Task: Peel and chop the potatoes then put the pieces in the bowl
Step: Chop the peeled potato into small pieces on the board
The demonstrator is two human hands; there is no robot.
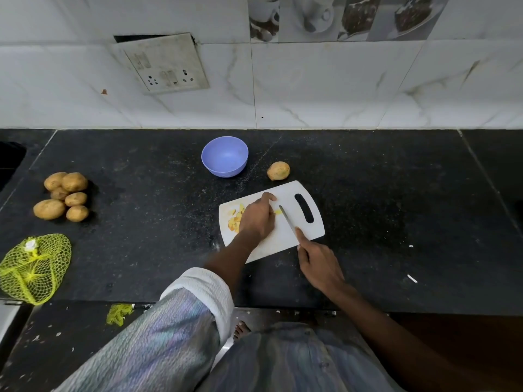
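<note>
A white cutting board lies on the black counter. My left hand rests on it, fingers curled over a piece of potato that shows only as a small yellow sliver. Cut yellow pieces lie at the board's left end. My right hand grips a knife, forefinger along its back, the blade tip down on the board just right of the held piece. An empty blue bowl stands behind the board. One whole potato sits between bowl and board.
Several unpeeled potatoes are piled at the counter's left. A yellow net bag lies near the front left edge. A tiled wall with a socket plate bounds the back. My bare foot shows below the counter edge.
</note>
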